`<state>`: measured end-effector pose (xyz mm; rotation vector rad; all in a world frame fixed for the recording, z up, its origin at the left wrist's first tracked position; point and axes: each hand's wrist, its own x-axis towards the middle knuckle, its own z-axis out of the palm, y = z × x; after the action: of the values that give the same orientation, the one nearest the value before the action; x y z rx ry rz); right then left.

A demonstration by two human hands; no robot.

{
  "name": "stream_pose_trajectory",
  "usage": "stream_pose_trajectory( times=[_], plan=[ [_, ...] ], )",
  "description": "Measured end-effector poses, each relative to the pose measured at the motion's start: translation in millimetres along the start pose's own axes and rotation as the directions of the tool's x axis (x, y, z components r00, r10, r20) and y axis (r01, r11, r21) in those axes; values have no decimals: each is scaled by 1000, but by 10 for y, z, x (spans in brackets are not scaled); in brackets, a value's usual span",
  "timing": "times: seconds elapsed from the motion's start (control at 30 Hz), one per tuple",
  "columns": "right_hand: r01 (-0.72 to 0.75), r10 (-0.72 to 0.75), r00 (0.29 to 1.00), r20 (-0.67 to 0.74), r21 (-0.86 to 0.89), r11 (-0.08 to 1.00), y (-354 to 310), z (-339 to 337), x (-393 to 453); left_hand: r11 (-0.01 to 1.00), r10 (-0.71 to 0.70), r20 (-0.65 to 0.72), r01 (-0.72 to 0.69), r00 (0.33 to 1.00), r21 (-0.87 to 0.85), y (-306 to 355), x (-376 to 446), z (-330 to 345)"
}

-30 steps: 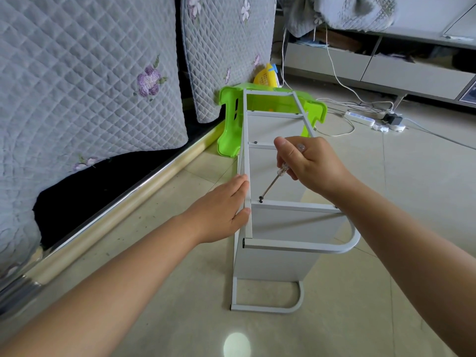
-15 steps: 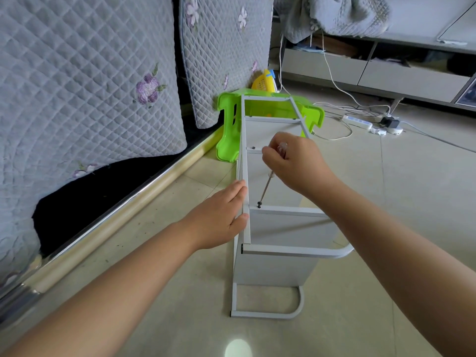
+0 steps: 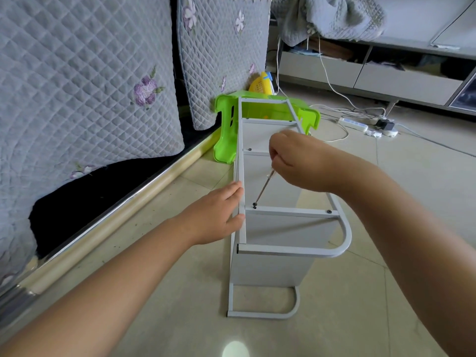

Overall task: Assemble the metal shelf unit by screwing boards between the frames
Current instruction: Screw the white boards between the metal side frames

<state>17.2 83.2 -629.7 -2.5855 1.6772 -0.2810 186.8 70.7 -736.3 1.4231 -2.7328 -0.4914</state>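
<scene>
Your right hand [image 3: 298,161] has tilted the screwdriver [image 3: 262,188] steeper, fingers pinching its handle, tip seated in the screw [image 3: 254,206] at the crossbar's left end; your left hand [image 3: 219,215], fingers together, is steadying the shelf unit [image 3: 270,266] lying on the floor [image 3: 386,305].

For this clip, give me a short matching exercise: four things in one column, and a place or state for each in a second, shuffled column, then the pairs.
Things:
1. left hand
2. screwdriver
3. green stool
4. power strip

Places or states:
A. on the floor by the cabinet, cables plugged in
B. at the far end of the shelf frame
C. tip on a screw in a crossbar, held by the right hand
D. pressed against the frame's side rail

Pairs: 1-D, 2-C, 3-B, 4-A
</scene>
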Motion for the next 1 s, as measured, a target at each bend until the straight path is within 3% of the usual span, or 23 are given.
stream_pose_trajectory(
  times=[0.1,0.2,0.37,0.5,0.6,0.8,0.9,1.0],
  plan=[
    [9,-5,996,93,-42,999,-31,-44,4,1000,-11,26,11,1000,1,0,8,-61],
    [19,-14,997,70,-69,997,-68,-66,21,1000,-13,35,13,999,3,-5,14,-87],
    [-115,140,985,106,-213,970,-137,-41,69,1000,-12,38,12,999,1,-6,17,-94],
    [-127,123,971,206,7,992,-125,-112,10,1000,-14,41,15,999,-15,-1,8,-94],
    [-68,72,963,261,-25,997,-142,-148,-11,1000,-20,39,21,999,-19,-5,9,-88],
    [2,44,980,193,-232,973,-163,-225,20,1000,-22,45,22,999,-19,-7,9,-79],
    [-74,129,983,129,-363,929,-220,-154,72,1000,-17,40,18,999,-24,-15,14,-66],
    [-122,156,986,65,-366,923,-186,-53,87,1000,-9,34,10,999,-20,-21,15,-62]
  ],
)
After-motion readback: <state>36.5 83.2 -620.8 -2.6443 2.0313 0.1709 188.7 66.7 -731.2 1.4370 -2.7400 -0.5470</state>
